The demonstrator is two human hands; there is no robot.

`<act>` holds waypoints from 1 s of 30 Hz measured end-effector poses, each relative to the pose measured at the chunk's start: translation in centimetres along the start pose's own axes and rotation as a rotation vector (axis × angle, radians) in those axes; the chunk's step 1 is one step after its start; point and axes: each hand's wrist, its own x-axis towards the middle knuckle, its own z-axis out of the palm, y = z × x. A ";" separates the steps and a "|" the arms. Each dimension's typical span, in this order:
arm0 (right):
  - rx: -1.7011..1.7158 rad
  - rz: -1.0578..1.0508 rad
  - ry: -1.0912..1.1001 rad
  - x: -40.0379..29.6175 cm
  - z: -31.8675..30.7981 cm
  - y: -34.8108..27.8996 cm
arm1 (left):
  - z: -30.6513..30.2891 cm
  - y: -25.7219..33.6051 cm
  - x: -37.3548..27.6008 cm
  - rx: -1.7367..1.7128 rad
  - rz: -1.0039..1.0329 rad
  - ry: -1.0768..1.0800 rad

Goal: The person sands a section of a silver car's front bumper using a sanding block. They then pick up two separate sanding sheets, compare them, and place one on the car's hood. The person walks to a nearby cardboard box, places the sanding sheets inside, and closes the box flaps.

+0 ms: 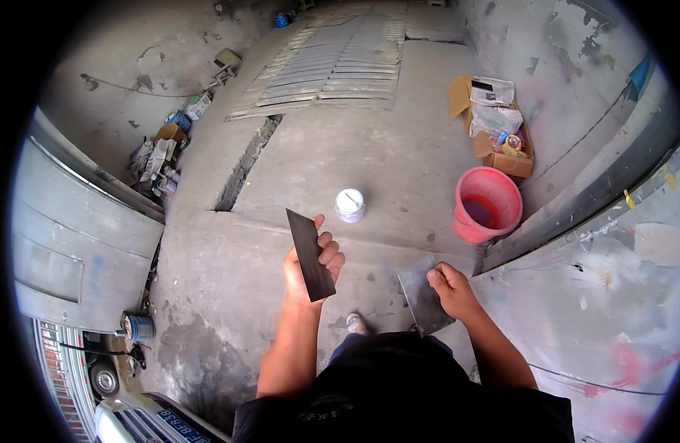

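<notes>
My left hand [330, 256] grips a thin, dark rectangular plate [309, 257], tilted upright in front of my chest; its fingers wrap behind the plate's right edge. Lower and to the right, my right hand [451, 288] pinches a grey, semi-glossy flat sheet [423, 296] between thumb and fingers. The picture does not settle what either flat piece is made of. On the concrete floor ahead stands a small white can [350, 205] with a closed lid and a stick-like mark or object on top, apart from both hands.
A red bucket [486, 202] with dark liquid stands at the right wall, before a cardboard box [511, 163] of tape and plastic. A narrow trench [246, 166] cuts the floor; slatted metal covers [351, 72] lie beyond. Clutter [160, 158] lines the left wall. A vehicle [146, 415] is behind at left.
</notes>
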 end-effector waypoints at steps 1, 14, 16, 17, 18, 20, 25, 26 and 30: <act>0.009 -0.001 -0.011 -0.1 0.0 -0.2 | 0.5 -0.2 -0.1 -0.012 -0.013 -0.007; 0.254 -0.041 -0.089 -0.6 1.9 -4.0 | 3.4 -1.3 -0.8 0.130 0.122 -0.062; 0.366 0.013 -0.114 -0.8 2.5 -4.7 | 4.0 -1.5 -0.9 0.130 0.159 -0.098; 0.422 0.040 -0.126 -0.8 2.8 -5.1 | 4.1 -1.5 -1.0 0.178 0.178 -0.105; 0.426 0.013 -0.132 -0.8 3.1 -5.7 | 4.3 -1.5 -1.0 0.225 0.196 -0.113; 0.424 -0.006 -0.186 -0.8 3.4 -6.1 | 4.5 -1.8 -1.0 0.297 0.207 -0.122; 0.477 -0.062 -0.227 -0.5 5.2 -5.6 | 6.4 -3.4 -1.3 0.473 0.272 -0.042; 0.462 -0.031 -0.231 -0.3 5.1 -5.6 | 6.5 -3.8 -1.5 0.510 0.302 -0.050; 0.442 -0.057 -0.192 1.8 3.9 -7.2 | 6.1 -4.7 -2.1 0.562 0.289 -0.082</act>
